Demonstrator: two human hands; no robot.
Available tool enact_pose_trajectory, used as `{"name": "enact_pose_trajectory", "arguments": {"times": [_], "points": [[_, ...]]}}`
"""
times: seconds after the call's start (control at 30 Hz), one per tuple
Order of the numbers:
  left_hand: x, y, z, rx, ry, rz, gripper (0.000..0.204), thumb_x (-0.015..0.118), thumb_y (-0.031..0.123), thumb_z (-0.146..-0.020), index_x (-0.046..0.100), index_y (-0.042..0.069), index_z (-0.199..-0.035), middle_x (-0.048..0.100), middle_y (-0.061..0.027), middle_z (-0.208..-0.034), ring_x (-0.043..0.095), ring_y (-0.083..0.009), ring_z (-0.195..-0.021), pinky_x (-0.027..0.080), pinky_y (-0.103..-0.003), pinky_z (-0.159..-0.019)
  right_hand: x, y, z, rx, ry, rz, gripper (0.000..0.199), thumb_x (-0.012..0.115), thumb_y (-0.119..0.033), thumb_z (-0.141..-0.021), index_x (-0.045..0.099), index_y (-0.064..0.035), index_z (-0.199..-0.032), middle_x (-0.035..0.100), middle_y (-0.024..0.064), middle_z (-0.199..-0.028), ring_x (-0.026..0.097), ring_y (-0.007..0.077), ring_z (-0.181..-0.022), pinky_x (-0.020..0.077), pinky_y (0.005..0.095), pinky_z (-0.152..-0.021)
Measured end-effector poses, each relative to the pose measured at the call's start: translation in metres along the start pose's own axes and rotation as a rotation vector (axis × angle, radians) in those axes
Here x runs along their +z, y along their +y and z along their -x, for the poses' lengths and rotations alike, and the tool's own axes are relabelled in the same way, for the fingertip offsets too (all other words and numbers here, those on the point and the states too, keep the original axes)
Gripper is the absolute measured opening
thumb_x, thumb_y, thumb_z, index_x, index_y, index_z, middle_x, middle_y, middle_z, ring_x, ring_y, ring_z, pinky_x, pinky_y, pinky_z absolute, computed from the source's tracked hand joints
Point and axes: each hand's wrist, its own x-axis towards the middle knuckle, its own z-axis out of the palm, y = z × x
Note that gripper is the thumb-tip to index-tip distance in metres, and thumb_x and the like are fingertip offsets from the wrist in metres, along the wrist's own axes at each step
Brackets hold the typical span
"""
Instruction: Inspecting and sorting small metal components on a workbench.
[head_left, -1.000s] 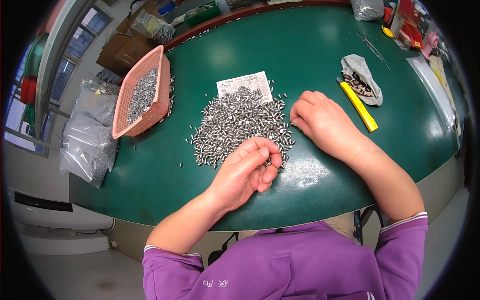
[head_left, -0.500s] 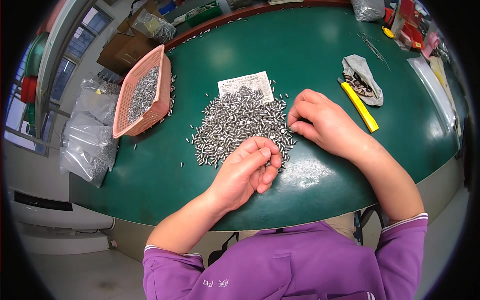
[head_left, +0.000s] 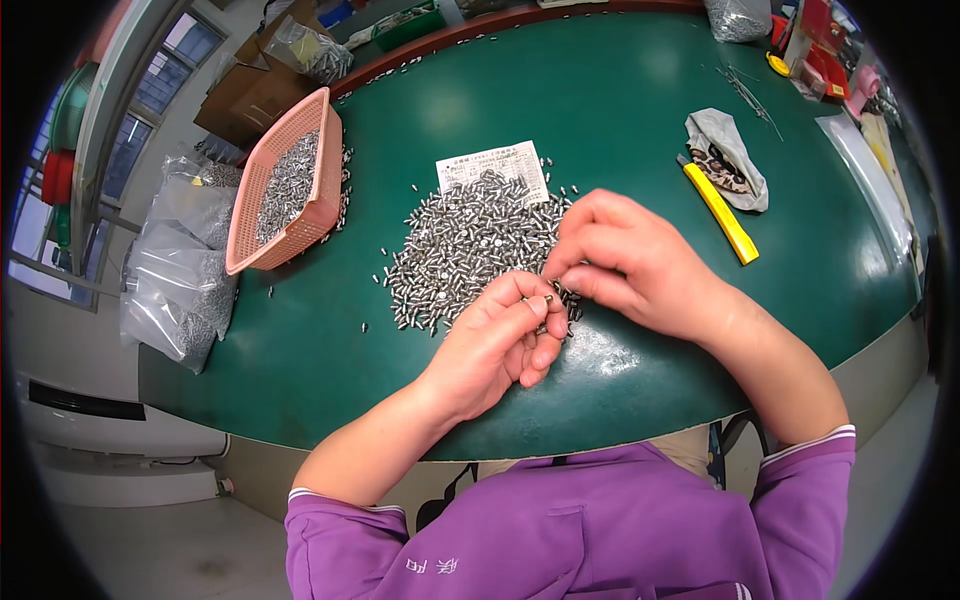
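A heap of small silvery cylindrical metal parts (head_left: 465, 250) lies on the green tabletop, partly covering a white printed slip (head_left: 505, 165). At the heap's near edge my left hand (head_left: 500, 335) is closed, with a tiny metal part (head_left: 548, 298) at the tips of its thumb and forefinger; its other fingers are curled, and what they hold, if anything, is hidden. My right hand (head_left: 635, 265) is closed in a pinch right beside those fingertips. A small dark metal part shows between its thumb and forefinger, too small to make out fully.
On the left stands a pink plastic basket (head_left: 328, 200) of similar parts, beside clear bags (head_left: 175, 290) of parts. To the right lie a yellow utility knife (head_left: 720, 215), a grey cloth pouch (head_left: 730, 150) and thin wires (head_left: 748, 98). A cardboard box (head_left: 240, 100) stands far left.
My right hand has moved left and slightly down from the heap's right edge to my left fingertips. A small part now shows at my left thumb. My left hand has barely moved.
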Motion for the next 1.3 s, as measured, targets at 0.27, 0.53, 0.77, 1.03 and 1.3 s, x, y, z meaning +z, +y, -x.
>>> {"name": "enact_pose_trajectory", "arguments": {"times": [0.27, 0.53, 0.77, 1.03, 1.3], "points": [[-0.001, 0.001, 0.002, 0.015, 0.004, -0.041, 0.017, 0.040, 0.019, -0.100, 0.049, 0.005, -0.099, 0.054, -0.0102, -0.086, 0.046, -0.0118, -0.059, 0.035, -0.022, -0.045, -0.006, 0.026, 0.008, 0.186, -0.073, 0.344, 0.014, 0.066, -0.010, -0.078, 0.065, -0.0112, -0.091, 0.056, 0.0067, -0.094, 0.056, 0.0267, -0.095, 0.0473, 0.0381, -0.082], [0.000, 0.001, 0.002, 0.006, 0.010, -0.056, 0.016, 0.041, 0.017, -0.099, 0.049, 0.004, -0.102, 0.054, -0.0118, -0.090, 0.045, -0.0117, -0.061, 0.034, -0.022, -0.045, -0.007, 0.024, 0.005, 0.185, -0.129, 0.426, 0.011, 0.067, -0.012, -0.077, 0.063, -0.0081, -0.087, 0.056, 0.0077, -0.091, 0.055, 0.0279, -0.091, 0.0469, 0.0387, -0.080], [-0.002, -0.001, 0.000, -0.005, 0.013, -0.025, 0.015, 0.049, 0.013, -0.097, 0.047, 0.006, -0.109, 0.056, -0.0061, -0.095, 0.052, -0.0101, -0.071, 0.043, -0.023, -0.057, -0.002, 0.002, 0.000, -0.012, -0.036, 0.116, 0.014, 0.070, -0.009, -0.076, 0.060, -0.0074, -0.085, 0.056, 0.0067, -0.093, 0.055, 0.0265, -0.091, 0.0462, 0.0361, -0.079], [-0.001, -0.001, 0.000, 0.004, 0.024, -0.064, 0.014, 0.049, 0.018, -0.099, 0.048, 0.008, -0.108, 0.055, -0.0049, -0.090, 0.048, -0.0084, -0.063, 0.038, -0.021, -0.049, 0.000, -0.005, 0.001, -0.057, 0.009, 0.100, 0.013, 0.069, -0.009, -0.077, 0.064, -0.0087, -0.088, 0.057, 0.0056, -0.093, 0.056, 0.0262, -0.090, 0.0473, 0.0367, -0.078], [-0.003, 0.001, 0.001, -0.028, 0.037, -0.031, 0.024, 0.037, 0.026, -0.103, 0.050, 0.006, -0.105, 0.053, -0.0077, -0.090, 0.048, -0.0123, -0.063, 0.036, -0.024, -0.049, -0.012, 0.007, 0.007, 0.166, -0.056, 0.321, 0.015, 0.067, -0.005, -0.075, 0.064, -0.0069, -0.090, 0.057, 0.0073, -0.093, 0.056, 0.0273, -0.094, 0.0472, 0.0379, -0.081]]}}
